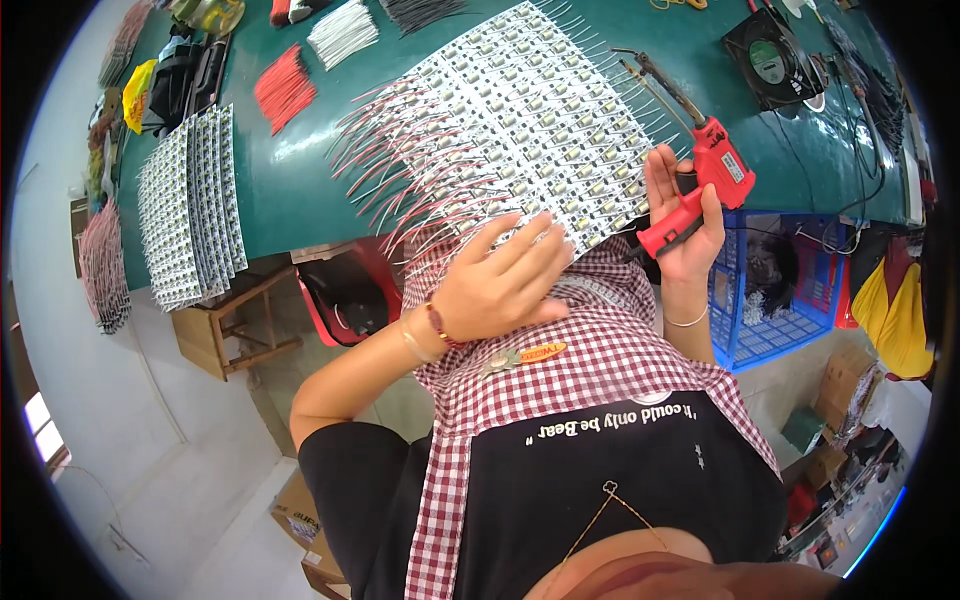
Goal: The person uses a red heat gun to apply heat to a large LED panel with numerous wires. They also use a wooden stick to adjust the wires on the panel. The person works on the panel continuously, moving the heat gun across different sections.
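Observation:
A wide panel of small white circuit boards (520, 110) lies on the green bench, with red and white wires (400, 180) sticking out of its left edge. My left hand (505, 285) rests flat on the panel's near edge, fingers spread. In my right hand (685, 225) I grip a red soldering gun (705, 180); its metal tip (650, 75) points up and left, just past the panel's right edge. A red-checked apron (590, 350) covers my lap below the bench edge.
A second stack of board panels (190, 210) lies at the bench's left. Bundles of red wires (285, 85) and white wires (342, 32) sit behind. A black fan (770, 60) stands at the right. A blue basket (775, 290) and a wooden stool (225, 325) are below.

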`<state>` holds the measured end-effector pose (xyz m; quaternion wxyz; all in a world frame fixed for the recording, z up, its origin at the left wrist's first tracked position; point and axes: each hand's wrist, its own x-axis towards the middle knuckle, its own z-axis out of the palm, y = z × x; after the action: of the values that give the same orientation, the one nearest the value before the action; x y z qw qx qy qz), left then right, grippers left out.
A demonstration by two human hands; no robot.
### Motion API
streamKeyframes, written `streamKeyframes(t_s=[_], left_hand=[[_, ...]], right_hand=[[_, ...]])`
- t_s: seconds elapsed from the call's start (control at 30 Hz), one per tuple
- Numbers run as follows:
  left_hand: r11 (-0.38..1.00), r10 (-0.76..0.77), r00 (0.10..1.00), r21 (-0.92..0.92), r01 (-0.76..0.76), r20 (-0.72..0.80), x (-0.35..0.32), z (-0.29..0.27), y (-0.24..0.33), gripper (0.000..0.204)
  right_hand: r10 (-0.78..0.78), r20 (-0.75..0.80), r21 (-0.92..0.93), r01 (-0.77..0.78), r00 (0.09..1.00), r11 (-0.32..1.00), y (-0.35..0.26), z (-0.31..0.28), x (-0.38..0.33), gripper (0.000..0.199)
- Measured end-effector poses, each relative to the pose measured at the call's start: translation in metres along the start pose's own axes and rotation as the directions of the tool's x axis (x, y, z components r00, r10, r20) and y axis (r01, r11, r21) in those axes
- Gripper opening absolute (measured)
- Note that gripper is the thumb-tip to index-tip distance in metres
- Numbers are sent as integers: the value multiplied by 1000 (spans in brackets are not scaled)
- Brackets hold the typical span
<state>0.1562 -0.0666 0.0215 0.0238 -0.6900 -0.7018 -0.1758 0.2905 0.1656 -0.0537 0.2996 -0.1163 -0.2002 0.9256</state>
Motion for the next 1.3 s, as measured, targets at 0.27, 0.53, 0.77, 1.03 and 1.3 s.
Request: streamKeyframes(t_s=[0.27,0.53,0.77,1.03,1.3], left_hand=[[994,-74,991,85,64,114,-4,24,5,57],[972,-186,982,151,182,18,-13,41,11,62],[965,-245,968,113,238,56,2,12,16,75],[927,-345,928,203,314,140,-3,30,13,79],[910,-381,915,228,346,131,0,30,16,76]], right_hand=[[-1,5,12,1,1000,1000,-1,-1,-1,35],[2,-1,22,-2,1000,1000,-2,1,-2,35],[-10,3,11,10,1000,1000,-2,4,-2,35],[-5,12,10,5,1000,1000,-4,4,-5,34],[2,18,-34,-1,1000,999,-7,4,-6,37]])
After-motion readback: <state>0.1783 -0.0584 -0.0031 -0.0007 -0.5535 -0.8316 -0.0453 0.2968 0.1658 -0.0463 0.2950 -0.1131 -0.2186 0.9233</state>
